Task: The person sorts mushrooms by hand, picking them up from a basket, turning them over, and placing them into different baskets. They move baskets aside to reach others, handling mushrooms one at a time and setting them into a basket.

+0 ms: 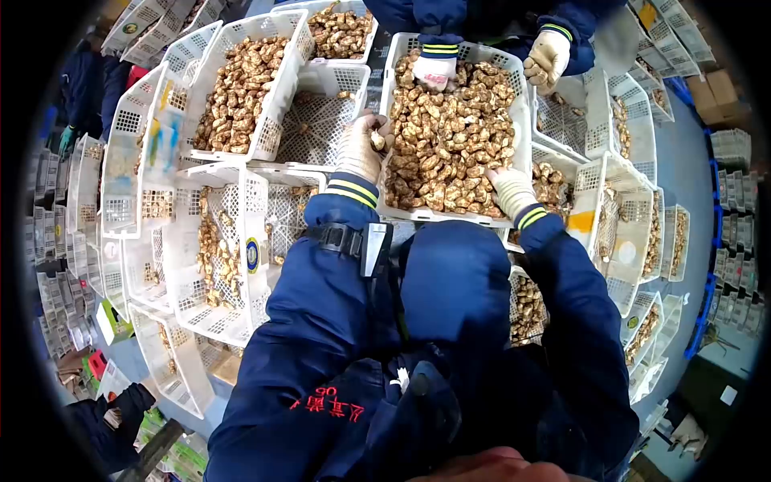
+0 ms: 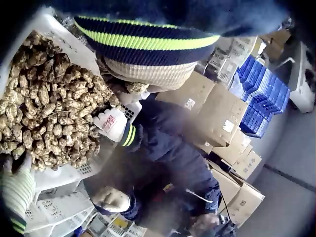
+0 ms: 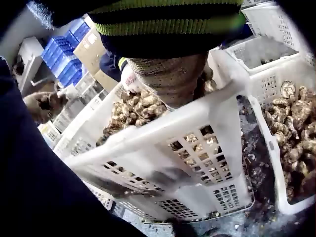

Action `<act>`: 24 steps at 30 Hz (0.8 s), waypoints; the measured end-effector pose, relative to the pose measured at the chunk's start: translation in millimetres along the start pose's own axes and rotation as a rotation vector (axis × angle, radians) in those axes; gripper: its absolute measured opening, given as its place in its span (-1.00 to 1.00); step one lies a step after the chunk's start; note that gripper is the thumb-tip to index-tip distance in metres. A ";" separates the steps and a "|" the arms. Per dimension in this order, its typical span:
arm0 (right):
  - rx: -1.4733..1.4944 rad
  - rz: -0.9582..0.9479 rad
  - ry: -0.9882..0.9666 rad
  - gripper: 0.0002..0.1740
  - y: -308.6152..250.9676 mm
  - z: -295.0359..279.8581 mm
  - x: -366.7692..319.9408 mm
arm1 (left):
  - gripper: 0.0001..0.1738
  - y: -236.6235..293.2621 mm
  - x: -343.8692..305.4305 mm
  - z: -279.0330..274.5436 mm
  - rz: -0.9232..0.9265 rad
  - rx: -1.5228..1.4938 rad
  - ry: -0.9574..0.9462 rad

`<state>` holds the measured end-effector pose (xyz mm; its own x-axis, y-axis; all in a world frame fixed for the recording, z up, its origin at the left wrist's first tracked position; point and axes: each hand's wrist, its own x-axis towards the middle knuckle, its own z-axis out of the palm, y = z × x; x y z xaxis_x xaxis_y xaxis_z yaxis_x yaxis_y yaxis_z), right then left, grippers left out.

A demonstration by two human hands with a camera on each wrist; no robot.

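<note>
My gloved left hand [image 1: 361,149] is at the left rim of a white crate [image 1: 450,214] filled with knobby brown-and-cream pieces of produce [image 1: 454,140]. Between its thumb and fingers it pinches one pale knobby piece [image 1: 377,140]. At the crate's near right corner is my gloved right hand [image 1: 514,193], its fingertips over the edge of the heap. In the left wrist view the right hand's fingers are spread apart at the pile, while the right wrist view shows mostly its glove cuff [image 3: 165,79]. Across the crate, another person's gloved hand [image 1: 434,71] reaches into the same heap.
Left of the full crate stands a crate [image 1: 313,128] with a few pieces at its bottom, beside a well-filled crate [image 1: 241,96]. More part-filled crates [image 1: 217,249] surround me on both sides. The other person's second gloved hand [image 1: 548,60] is over the far right corner.
</note>
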<state>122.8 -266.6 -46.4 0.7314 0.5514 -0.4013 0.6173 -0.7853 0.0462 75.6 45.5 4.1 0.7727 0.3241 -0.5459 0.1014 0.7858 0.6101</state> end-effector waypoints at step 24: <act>0.335 0.105 -0.040 -0.63 -3.0 -0.3 6.8 | -0.73 -1.2 0.3 1.9 0.011 0.020 -0.043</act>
<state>126.0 -260.5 -49.0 0.7699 0.4567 -0.4457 0.4055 -0.8894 -0.2110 77.0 43.7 4.3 0.8003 0.3091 -0.5138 0.1049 0.7715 0.6275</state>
